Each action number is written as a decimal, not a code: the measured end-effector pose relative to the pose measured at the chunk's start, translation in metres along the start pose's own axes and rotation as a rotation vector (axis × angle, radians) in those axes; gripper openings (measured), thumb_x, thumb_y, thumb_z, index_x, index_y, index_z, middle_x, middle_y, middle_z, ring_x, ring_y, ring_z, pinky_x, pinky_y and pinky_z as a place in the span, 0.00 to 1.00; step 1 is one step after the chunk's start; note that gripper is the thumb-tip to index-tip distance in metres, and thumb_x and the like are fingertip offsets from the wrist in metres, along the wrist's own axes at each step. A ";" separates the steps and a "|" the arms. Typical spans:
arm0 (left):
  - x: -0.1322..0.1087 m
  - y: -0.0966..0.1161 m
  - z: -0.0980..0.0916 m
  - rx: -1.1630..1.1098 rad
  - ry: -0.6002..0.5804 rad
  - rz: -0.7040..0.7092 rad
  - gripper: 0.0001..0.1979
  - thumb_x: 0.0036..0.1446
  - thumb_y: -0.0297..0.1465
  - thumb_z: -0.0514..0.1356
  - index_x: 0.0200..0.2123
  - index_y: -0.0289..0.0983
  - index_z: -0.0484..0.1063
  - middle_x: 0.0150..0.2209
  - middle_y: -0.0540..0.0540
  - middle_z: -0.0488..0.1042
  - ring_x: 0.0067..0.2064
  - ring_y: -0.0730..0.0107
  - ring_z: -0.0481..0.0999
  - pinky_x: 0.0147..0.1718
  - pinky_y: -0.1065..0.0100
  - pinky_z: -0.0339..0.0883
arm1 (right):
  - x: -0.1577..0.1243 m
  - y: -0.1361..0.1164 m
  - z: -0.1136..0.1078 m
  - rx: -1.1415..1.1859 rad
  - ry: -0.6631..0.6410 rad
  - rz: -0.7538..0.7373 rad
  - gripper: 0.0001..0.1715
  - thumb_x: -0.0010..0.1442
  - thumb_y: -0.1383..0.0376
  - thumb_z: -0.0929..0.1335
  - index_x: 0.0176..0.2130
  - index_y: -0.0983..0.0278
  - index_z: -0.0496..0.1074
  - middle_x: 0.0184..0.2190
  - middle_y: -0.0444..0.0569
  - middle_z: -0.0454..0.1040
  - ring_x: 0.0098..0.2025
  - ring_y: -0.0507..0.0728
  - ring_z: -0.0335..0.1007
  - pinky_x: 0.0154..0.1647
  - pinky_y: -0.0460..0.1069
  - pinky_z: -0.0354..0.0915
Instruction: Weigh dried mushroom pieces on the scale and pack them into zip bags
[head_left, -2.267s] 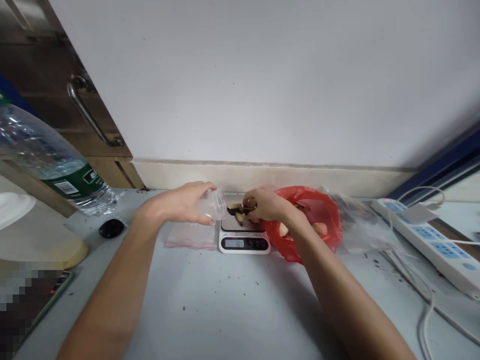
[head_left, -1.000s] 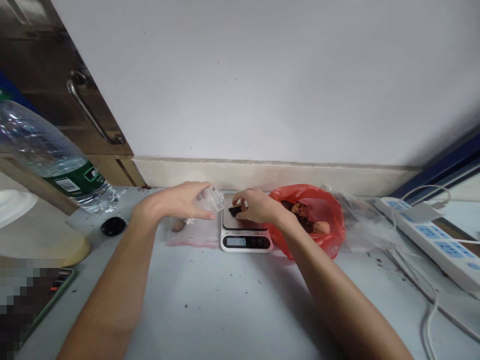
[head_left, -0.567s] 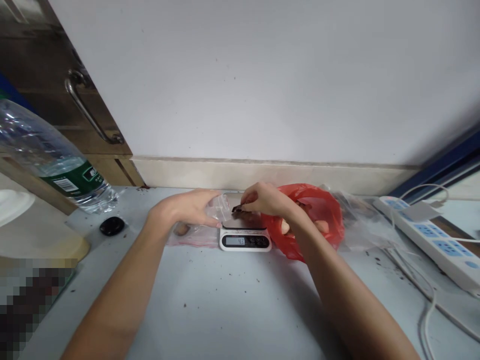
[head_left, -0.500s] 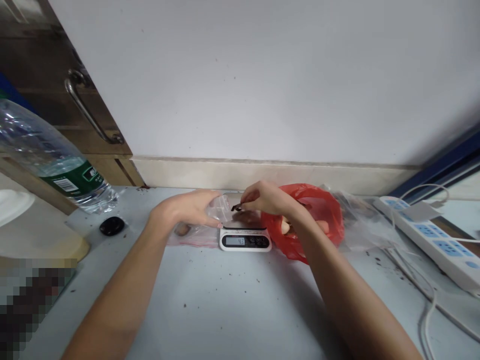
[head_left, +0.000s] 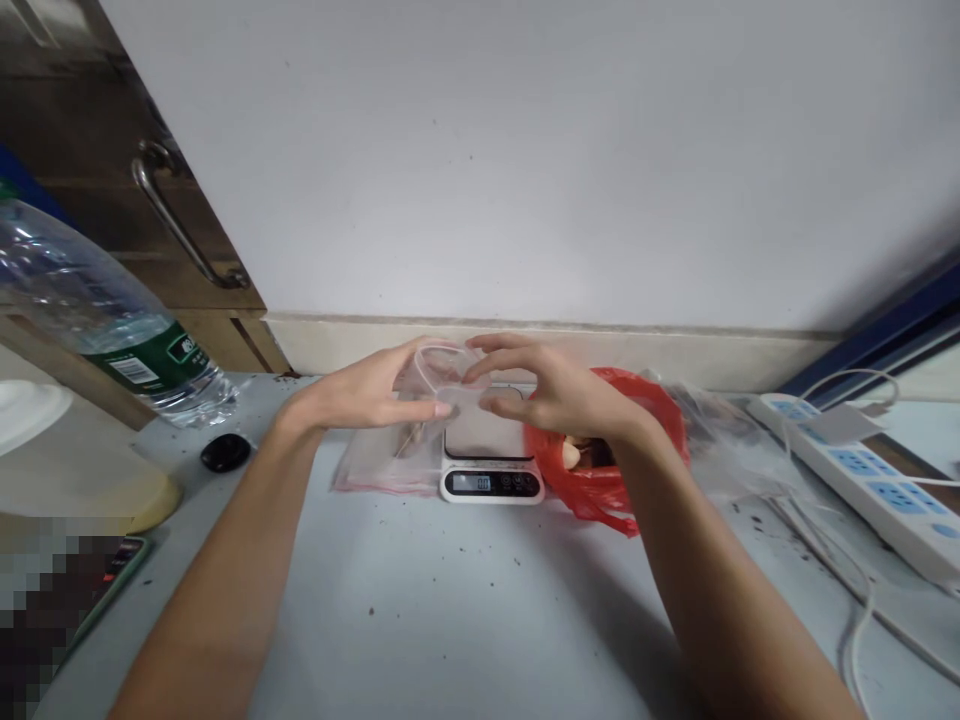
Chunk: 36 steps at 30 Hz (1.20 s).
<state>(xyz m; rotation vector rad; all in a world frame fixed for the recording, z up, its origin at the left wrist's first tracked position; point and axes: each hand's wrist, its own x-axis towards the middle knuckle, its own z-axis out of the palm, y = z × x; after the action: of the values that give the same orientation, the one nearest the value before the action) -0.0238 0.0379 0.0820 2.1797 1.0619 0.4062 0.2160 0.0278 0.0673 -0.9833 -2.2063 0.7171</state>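
My left hand [head_left: 367, 392] is closed on a clear plastic zip bag [head_left: 436, 372], its fingers behind and its thumb at the front. The bag's mouth gapes upward, and small brownish pieces show low down, blurred through the plastic. Over the scale, my right hand [head_left: 544, 390] has its fingers curved and apart from the thumb; the fingertips are at the bag's mouth. Nothing shows in that hand. Below is a white digital scale [head_left: 491, 485] reading 0.0, its plate bare. Beside it stands an open red plastic bag [head_left: 551, 470] with pale and dark pieces, partly behind my right forearm.
Flat clear bags [head_left: 367, 475] lie left of the scale. A large water bottle [head_left: 142, 345], a black round lid [head_left: 225, 452], a pale container [head_left: 67, 460] and a phone [head_left: 112, 580] are at left. On the right are a power strip [head_left: 862, 470], cables [head_left: 855, 580] and more plastic [head_left: 724, 440].
The dark piece in my right hand has gone from sight. The scale display has dropped to 0.0. The clear bag has been raised, mouth open, and my right hand has moved to its mouth.
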 end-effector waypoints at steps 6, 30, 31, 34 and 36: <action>0.003 0.010 0.002 -0.215 0.225 0.064 0.31 0.59 0.47 0.61 0.60 0.36 0.72 0.56 0.40 0.79 0.58 0.50 0.77 0.57 0.53 0.71 | -0.001 -0.004 -0.005 0.102 0.190 -0.049 0.14 0.56 0.56 0.74 0.28 0.62 0.73 0.48 0.54 0.77 0.48 0.60 0.75 0.50 0.55 0.70; 0.009 0.032 0.027 -0.093 0.506 0.283 0.06 0.58 0.32 0.66 0.34 0.37 0.82 0.28 0.48 0.83 0.31 0.67 0.83 0.31 0.71 0.77 | -0.007 -0.021 -0.015 -0.011 0.169 -0.049 0.21 0.61 0.49 0.71 0.31 0.64 0.80 0.30 0.50 0.82 0.31 0.55 0.72 0.33 0.50 0.63; 0.009 0.032 0.026 -0.103 0.506 0.283 0.05 0.58 0.32 0.66 0.33 0.36 0.82 0.28 0.48 0.83 0.30 0.67 0.83 0.31 0.71 0.78 | -0.007 -0.020 -0.016 -0.014 0.172 -0.050 0.20 0.61 0.50 0.71 0.31 0.64 0.79 0.30 0.50 0.81 0.31 0.54 0.72 0.33 0.50 0.63; 0.009 0.033 0.026 -0.083 0.507 0.293 0.06 0.58 0.31 0.66 0.30 0.36 0.80 0.27 0.48 0.82 0.30 0.68 0.83 0.31 0.72 0.77 | -0.007 -0.019 -0.015 -0.051 0.173 -0.062 0.14 0.62 0.57 0.70 0.31 0.64 0.78 0.29 0.49 0.81 0.30 0.54 0.71 0.33 0.49 0.64; 0.009 0.033 0.027 -0.054 0.513 0.308 0.06 0.59 0.30 0.64 0.29 0.36 0.79 0.26 0.49 0.82 0.29 0.68 0.83 0.30 0.72 0.77 | -0.007 -0.019 -0.015 -0.109 0.169 -0.093 0.11 0.63 0.62 0.69 0.31 0.64 0.78 0.28 0.48 0.80 0.29 0.53 0.69 0.32 0.48 0.63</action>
<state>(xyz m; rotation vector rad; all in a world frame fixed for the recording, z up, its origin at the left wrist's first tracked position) 0.0153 0.0183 0.0854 2.2486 0.9500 1.1686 0.2214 0.0142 0.0881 -0.9505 -2.1446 0.4580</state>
